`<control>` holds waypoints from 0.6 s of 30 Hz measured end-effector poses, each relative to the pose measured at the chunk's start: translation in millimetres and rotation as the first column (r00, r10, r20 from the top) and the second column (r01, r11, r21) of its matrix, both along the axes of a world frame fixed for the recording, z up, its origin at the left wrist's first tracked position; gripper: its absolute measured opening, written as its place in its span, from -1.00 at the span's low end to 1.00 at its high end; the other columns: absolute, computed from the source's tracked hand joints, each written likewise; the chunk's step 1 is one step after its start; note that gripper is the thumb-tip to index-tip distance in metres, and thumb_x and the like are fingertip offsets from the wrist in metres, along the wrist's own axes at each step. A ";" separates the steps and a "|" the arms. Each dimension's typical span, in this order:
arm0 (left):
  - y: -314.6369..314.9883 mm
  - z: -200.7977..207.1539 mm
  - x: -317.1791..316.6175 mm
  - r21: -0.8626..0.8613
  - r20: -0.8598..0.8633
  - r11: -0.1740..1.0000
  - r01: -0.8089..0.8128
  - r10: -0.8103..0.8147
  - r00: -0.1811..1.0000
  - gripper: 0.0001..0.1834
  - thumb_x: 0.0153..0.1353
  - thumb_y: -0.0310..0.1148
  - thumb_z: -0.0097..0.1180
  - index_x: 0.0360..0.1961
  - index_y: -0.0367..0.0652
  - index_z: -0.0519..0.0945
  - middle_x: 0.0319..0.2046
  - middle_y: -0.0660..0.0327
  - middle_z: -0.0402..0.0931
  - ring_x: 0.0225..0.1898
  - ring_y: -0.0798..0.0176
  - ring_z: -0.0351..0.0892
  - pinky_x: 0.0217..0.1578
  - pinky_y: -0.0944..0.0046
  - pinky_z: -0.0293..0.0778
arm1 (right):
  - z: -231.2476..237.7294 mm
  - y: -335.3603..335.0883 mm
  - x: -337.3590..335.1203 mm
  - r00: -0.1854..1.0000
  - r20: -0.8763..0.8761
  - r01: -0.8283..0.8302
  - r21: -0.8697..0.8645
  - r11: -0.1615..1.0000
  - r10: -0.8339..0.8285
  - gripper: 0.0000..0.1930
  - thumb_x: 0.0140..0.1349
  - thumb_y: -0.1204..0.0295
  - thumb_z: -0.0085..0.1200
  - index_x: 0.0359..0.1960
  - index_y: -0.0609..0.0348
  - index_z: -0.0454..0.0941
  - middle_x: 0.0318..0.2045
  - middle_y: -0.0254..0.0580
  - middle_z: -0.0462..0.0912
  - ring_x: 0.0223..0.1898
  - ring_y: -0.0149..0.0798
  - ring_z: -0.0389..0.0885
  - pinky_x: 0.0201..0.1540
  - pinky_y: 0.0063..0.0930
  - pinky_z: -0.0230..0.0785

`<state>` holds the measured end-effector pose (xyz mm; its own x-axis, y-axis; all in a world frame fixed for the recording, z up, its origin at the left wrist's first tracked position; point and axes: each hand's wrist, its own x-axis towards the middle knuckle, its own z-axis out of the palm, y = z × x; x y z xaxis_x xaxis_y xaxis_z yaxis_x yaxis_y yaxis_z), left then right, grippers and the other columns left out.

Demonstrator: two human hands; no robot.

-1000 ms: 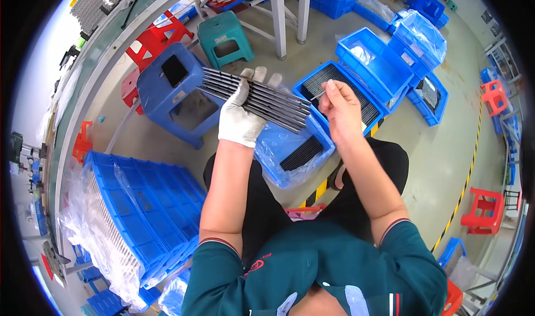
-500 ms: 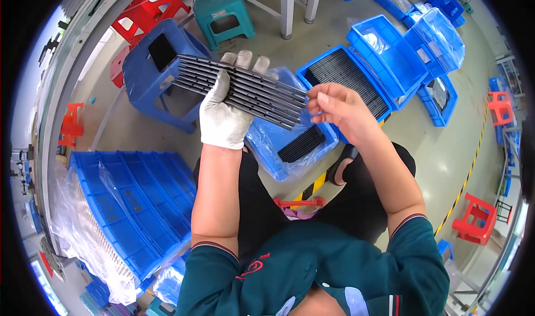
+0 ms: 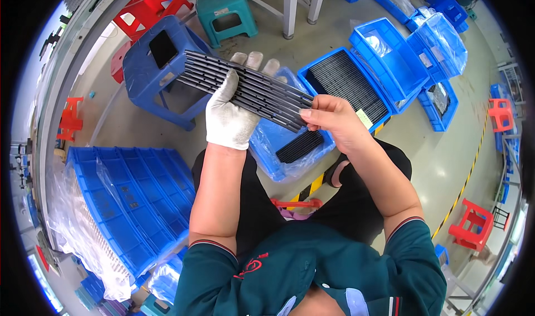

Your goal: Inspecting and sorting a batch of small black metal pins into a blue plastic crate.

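Note:
Across my gloved left hand [image 3: 229, 112] lies a row of several dark metal rods [image 3: 259, 92], side by side, with small holes along them. The left thumb presses on top and the fingers wrap from beneath. My bare right hand [image 3: 333, 121] pinches the rods' right ends between thumb and fingers; how many it grips I cannot tell. Below the rods sits a blue crate [image 3: 267, 158] lined with clear plastic, holding a small stack of dark rods [image 3: 301, 146]. Farther right, another blue crate [image 3: 384, 121] is filled with rows of similar rods, with a pale yellow slip at its near corner.
Stacked blue crates [image 3: 139, 204] with plastic wrap stand at my left. A blue stool [image 3: 136, 68] and a green stool [image 3: 223, 6] are ahead. More blue bins [image 3: 401, 65] sit at the far right, and a red stool [image 3: 473, 221] stands right. Striped tape [image 3: 309, 190] marks the floor.
My right hand has closed from loosely curled fingers onto the rods' right ends. The left hand and rods have shifted slightly to the right.

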<state>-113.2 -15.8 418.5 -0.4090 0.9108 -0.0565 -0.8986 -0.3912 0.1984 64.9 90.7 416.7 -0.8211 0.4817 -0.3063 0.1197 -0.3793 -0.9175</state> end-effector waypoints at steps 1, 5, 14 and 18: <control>1.0 0.2 1.2 -0.007 0.007 1.000 0.001 -0.001 1.000 -0.69 0.40 -0.30 -0.19 0.08 -0.16 0.40 0.09 -0.01 0.40 0.26 -0.24 0.25 0.24 -0.32 0.17 | -1.1 0.7 0.8 1.000 0.004 0.009 -0.031 0.999 -0.009 -0.76 0.05 0.31 0.31 -0.51 0.10 0.46 -0.53 -0.36 0.53 -0.47 -0.49 0.44 -0.34 -0.64 0.31; 1.6 1.8 2.8 -0.022 -0.004 1.000 -0.004 0.004 1.000 -0.70 0.39 -0.31 -0.19 0.07 -0.16 0.39 0.07 0.00 0.39 0.24 -0.22 0.27 0.23 -0.31 0.18 | 1.5 1.1 0.7 1.000 0.026 0.012 -0.139 0.990 -0.009 -0.79 0.03 0.38 0.30 -0.45 0.07 0.46 -0.51 -0.40 0.53 -0.47 -0.49 0.44 -0.33 -0.64 0.32; 2.6 4.1 3.7 0.023 -0.012 1.000 0.016 -0.016 1.000 -0.74 0.39 -0.32 -0.18 0.02 -0.16 0.38 -0.01 0.05 0.37 0.19 -0.15 0.31 0.21 -0.26 0.22 | 1.3 1.3 1.1 1.000 0.018 0.003 -0.284 0.959 0.002 -0.81 0.04 0.40 0.30 -0.42 0.10 0.49 -0.48 -0.38 0.56 -0.46 -0.51 0.47 -0.32 -0.64 0.35; 1.6 -1.3 0.3 0.033 -0.006 0.999 0.006 -0.006 1.000 -0.71 0.40 -0.32 -0.20 0.06 -0.17 0.38 0.06 0.01 0.37 0.24 -0.20 0.26 0.23 -0.28 0.19 | 0.0 5.5 2.3 0.996 0.067 -0.037 -0.226 0.973 0.054 -0.78 0.05 0.38 0.31 -0.46 0.11 0.47 -0.49 -0.34 0.55 -0.46 -0.50 0.45 -0.33 -0.64 0.33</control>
